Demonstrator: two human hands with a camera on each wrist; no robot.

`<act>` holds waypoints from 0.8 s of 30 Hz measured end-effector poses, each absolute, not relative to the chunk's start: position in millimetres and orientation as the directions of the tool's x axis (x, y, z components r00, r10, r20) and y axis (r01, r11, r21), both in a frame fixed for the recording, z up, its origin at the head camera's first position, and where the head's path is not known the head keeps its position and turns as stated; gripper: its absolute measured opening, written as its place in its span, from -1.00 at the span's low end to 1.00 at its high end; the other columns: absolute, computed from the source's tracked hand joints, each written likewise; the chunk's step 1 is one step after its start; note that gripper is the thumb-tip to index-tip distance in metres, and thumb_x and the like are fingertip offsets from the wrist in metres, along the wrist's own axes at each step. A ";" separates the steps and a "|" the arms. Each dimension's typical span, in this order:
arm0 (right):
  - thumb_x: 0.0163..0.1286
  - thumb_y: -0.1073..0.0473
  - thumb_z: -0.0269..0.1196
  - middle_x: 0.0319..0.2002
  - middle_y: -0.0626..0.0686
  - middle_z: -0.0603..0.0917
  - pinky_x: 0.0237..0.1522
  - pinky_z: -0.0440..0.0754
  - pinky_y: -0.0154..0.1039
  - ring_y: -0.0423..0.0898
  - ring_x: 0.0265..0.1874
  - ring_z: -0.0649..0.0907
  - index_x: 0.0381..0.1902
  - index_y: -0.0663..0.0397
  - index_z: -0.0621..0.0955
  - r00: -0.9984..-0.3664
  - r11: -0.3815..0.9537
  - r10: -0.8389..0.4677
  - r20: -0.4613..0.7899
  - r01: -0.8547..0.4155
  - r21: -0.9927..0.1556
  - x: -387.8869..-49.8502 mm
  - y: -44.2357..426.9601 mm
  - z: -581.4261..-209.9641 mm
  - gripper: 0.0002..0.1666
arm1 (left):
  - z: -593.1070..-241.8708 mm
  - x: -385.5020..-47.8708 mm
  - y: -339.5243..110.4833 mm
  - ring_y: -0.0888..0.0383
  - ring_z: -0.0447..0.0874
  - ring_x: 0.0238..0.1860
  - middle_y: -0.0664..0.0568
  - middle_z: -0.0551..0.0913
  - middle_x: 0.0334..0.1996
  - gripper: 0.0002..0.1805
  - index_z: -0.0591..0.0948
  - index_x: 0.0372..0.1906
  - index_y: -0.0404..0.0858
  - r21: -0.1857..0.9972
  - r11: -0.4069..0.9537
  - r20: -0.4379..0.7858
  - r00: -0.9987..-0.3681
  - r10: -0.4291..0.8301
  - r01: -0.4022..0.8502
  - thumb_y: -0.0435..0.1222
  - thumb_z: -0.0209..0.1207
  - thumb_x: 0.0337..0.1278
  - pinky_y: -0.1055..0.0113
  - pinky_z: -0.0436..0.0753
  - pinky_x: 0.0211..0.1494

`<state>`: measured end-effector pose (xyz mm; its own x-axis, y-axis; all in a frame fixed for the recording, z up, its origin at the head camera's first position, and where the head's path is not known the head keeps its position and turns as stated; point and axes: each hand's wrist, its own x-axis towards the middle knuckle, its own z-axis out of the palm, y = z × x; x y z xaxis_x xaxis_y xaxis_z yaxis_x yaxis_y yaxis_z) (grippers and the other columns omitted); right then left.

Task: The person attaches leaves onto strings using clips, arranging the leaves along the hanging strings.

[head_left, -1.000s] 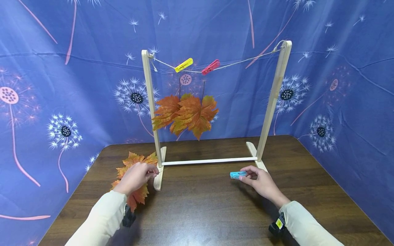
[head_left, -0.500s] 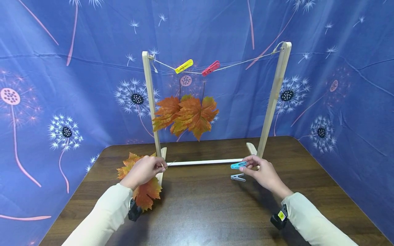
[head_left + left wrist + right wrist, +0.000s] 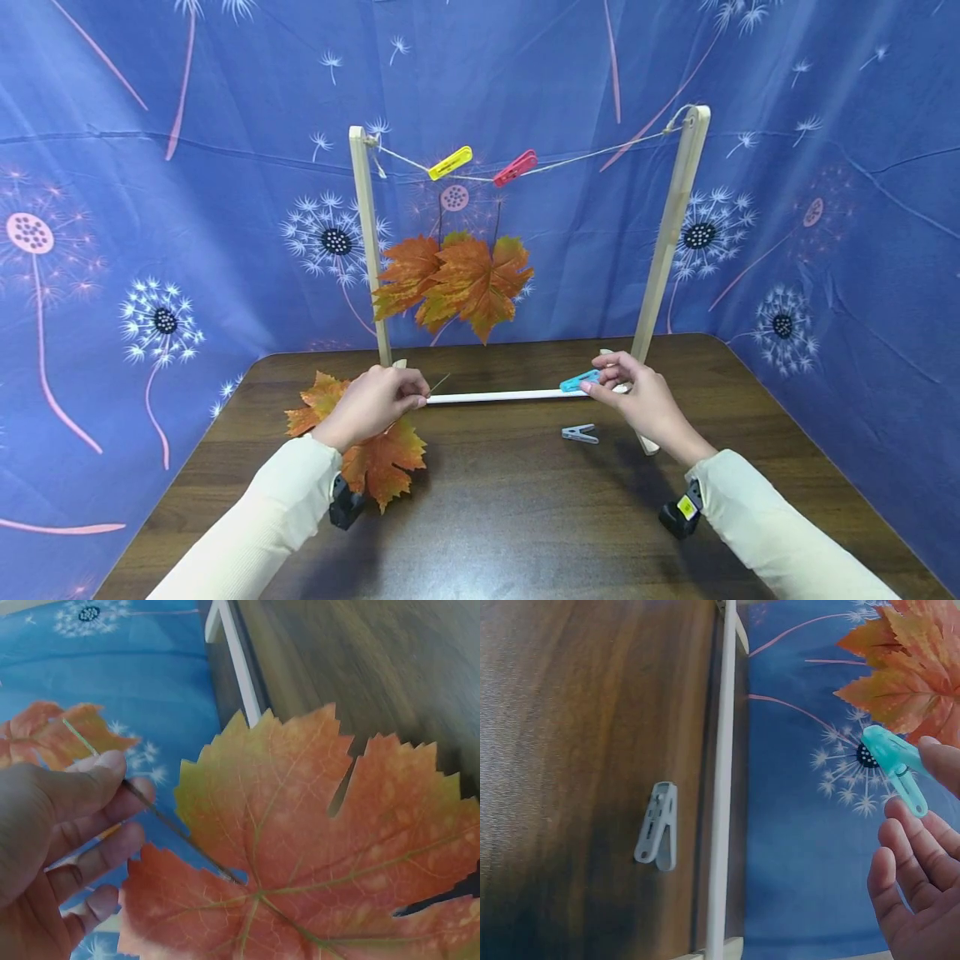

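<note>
Between thumb and index finger, my left hand (image 3: 378, 406) pinches the thin stem of an orange maple leaf (image 3: 300, 870); the leaf hangs below the hand in the head view. My right hand (image 3: 637, 400) holds a light blue clothespin (image 3: 580, 382) by its handle end, in front of the rack's right post. A yellow clothespin (image 3: 450, 163) and a red clothespin (image 3: 515, 168) sit on the string (image 3: 592, 155), with two orange leaves (image 3: 480, 279) hanging beneath them. On the table lies a grey clothespin (image 3: 657, 826), apart from both hands.
The wooden rack has a left post (image 3: 365, 225), a right post (image 3: 672, 225) and a low white crossbar (image 3: 495, 395). Another leaf (image 3: 324, 396) lies on the brown table (image 3: 510, 517) at left, partly behind my left hand. A blue patterned cloth (image 3: 585, 67) hangs behind.
My left hand has moved right, lifting the leaf by its stem. The right hand has risen with the light blue clothespin, and the grey clothespin has come into view beneath it.
</note>
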<state>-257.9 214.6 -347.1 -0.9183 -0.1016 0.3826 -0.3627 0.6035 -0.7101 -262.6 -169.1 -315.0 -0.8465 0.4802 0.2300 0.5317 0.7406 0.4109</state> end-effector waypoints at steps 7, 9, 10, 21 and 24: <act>0.35 0.14 0.42 -0.29 0.05 0.74 -0.23 0.55 -0.30 -0.20 -0.30 0.63 -0.02 0.20 0.66 -0.911 0.614 -0.096 0.401 -0.371 -0.697 -259.5 216.5 -332.6 -0.66 | -307.5 -260.5 -155.1 0.33 0.66 -0.42 0.21 0.74 -0.45 -0.94 0.74 -0.31 -0.13 0.421 0.743 0.276 -0.853 0.442 0.521 -0.28 0.32 0.30 0.18 0.62 -0.27; 0.35 0.12 0.42 -0.28 0.03 0.74 -0.24 0.55 -0.31 -0.21 -0.29 0.63 -0.01 0.18 0.66 -0.911 0.620 -0.109 0.398 -0.375 -0.689 -260.5 217.0 -329.7 -0.66 | -305.0 -259.9 -151.7 0.33 0.67 -0.42 0.20 0.75 -0.45 -0.94 0.74 -0.30 -0.13 0.430 0.736 0.288 -0.853 0.436 0.522 -0.28 0.32 0.31 0.18 0.62 -0.27; 0.35 0.11 0.42 -0.27 0.03 0.75 -0.24 0.56 -0.30 -0.22 -0.28 0.63 -0.01 0.18 0.66 -0.910 0.620 -0.116 0.399 -0.380 -0.687 -261.0 217.3 -328.3 -0.66 | -303.8 -260.2 -149.9 0.32 0.67 -0.42 0.20 0.75 -0.45 -0.95 0.75 -0.30 -0.14 0.432 0.732 0.296 -0.850 0.436 0.526 -0.29 0.33 0.30 0.18 0.62 -0.27; 0.34 0.11 0.43 -0.27 0.01 0.74 -0.27 0.56 -0.33 -0.20 -0.31 0.64 0.01 0.14 0.67 -0.889 0.622 -0.159 0.430 -0.429 -0.656 -263.2 217.9 -315.4 -0.66 | -287.4 -258.5 -127.9 0.31 0.61 -0.49 0.18 0.74 -0.46 -0.95 0.73 -0.28 -0.14 0.509 0.701 0.303 -0.867 0.396 0.499 -0.29 0.31 0.33 0.25 0.57 -0.35; 0.33 0.10 0.44 -0.23 0.03 0.76 -0.26 0.56 -0.31 -0.19 -0.30 0.65 0.05 0.14 0.66 -0.890 0.615 -0.158 0.428 -0.428 -0.662 -263.0 217.7 -311.6 -0.60 | -281.6 -258.6 -121.4 0.33 0.61 -0.48 0.20 0.73 -0.46 -0.95 0.73 -0.26 -0.14 0.517 0.706 0.300 -0.875 0.379 0.483 -0.28 0.30 0.34 0.24 0.58 -0.34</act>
